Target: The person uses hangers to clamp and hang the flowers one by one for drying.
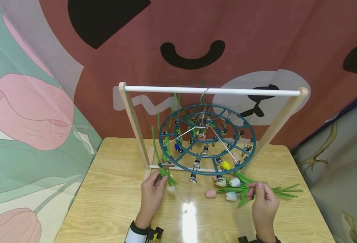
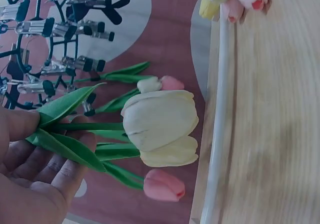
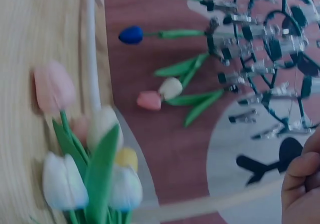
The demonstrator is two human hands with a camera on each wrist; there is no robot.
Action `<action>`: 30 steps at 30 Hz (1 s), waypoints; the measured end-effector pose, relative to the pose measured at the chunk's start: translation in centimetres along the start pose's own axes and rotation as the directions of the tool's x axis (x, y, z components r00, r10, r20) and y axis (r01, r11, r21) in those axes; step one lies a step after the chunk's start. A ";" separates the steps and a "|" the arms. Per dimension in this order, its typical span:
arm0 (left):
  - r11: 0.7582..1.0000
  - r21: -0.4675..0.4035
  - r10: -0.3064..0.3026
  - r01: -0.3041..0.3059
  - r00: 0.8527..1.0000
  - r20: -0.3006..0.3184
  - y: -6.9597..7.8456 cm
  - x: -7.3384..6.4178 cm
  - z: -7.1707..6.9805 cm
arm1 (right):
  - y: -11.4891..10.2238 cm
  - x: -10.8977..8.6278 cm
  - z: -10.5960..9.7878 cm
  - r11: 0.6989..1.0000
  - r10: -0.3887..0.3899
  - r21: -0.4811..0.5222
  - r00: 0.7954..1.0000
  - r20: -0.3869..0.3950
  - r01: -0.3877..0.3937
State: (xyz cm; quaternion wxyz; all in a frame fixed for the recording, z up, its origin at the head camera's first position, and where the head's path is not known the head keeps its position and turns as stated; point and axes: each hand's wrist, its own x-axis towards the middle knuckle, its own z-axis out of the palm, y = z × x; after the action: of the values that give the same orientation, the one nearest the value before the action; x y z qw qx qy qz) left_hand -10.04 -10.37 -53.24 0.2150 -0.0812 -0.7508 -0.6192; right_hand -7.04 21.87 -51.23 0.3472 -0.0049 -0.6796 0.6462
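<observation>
My left hand [image 1: 152,194] holds a white tulip [image 2: 160,120] by the stem and green leaves [image 2: 67,149], thumb on one side, fingers under it. The bloom points down, below a metal clip [image 1: 167,164] at the left rim of a round green clip hanger [image 1: 207,172]. A cream tulip [image 2: 172,152] and a pink tulip [image 2: 164,185] hang behind it. My right hand [image 1: 263,202] has loosely curled fingers and shows nothing between them. In the head view it overlaps a bunch of tulips [image 1: 231,196] lying on the table; the right wrist view shows it apart from the blooms.
The hanger hooks over the white bar [image 1: 242,91] of a wooden stand [image 1: 134,125]. A blue tulip [image 3: 131,35] and others hang head down from its clips. The wooden table [image 1: 105,202] lies below, and a printed curtain [image 1: 257,40] stands behind.
</observation>
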 end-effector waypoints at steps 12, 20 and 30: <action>0.998 0.068 0.009 -0.005 0.998 -0.056 -0.1 1.4 -1.1 | 1.9 2.1 -3.2 0.982 -0.110 -0.171 0.980 -0.167 0.081; 0.997 0.072 0.027 -0.023 0.999 -0.045 0.1 1.4 -1.3 | 4.7 1.5 -4.5 0.835 -0.095 -0.548 0.993 -0.075 0.039; 0.994 0.099 0.057 -0.055 0.998 -0.022 0.2 1.0 -0.8 | 8.3 0.4 -3.9 0.549 0.221 -0.800 0.882 0.417 0.241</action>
State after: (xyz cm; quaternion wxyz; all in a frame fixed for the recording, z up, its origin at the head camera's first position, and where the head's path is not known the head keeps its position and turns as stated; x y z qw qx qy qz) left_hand -10.65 -11.28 -52.58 0.2452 -0.0840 -0.7752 -0.5760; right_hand -9.15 26.85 -58.63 0.1297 -0.0080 -0.9661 0.2232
